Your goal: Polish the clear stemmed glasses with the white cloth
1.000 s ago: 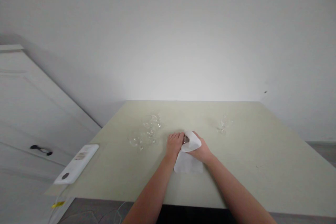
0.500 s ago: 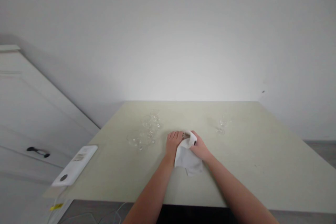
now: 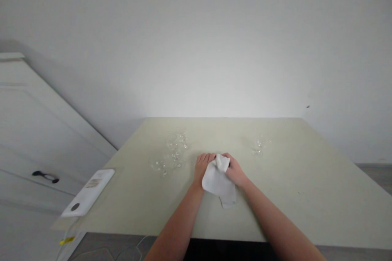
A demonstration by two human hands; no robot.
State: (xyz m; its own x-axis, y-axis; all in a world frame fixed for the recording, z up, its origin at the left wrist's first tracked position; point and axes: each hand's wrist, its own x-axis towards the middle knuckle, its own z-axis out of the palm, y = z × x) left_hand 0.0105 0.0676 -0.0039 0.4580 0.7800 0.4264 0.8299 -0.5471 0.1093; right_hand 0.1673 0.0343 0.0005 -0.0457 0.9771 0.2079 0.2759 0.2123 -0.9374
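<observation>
Both my hands meet over the middle of a pale green table (image 3: 306, 195). My left hand (image 3: 202, 168) is curled round something small that the cloth hides, likely a clear glass. My right hand (image 3: 236, 172) is closed on a white cloth (image 3: 218, 181), pressing it against what the left hand holds. The cloth hangs down toward me between the wrists. To the left of my hands stands a cluster of clear stemmed glasses (image 3: 171, 153). A single clear glass (image 3: 259, 145) stands apart to the right.
A white flat device (image 3: 88, 191) with a dark round spot lies at the table's left front corner, a cable hanging below it. A white cabinet (image 3: 36, 138) with a black handle stands on the left. A plain white wall rises behind the table.
The cloth has shifted: first draped over my right hand, it now bunches between both hands and hangs lower. The bit of glass seen between the hands is now covered.
</observation>
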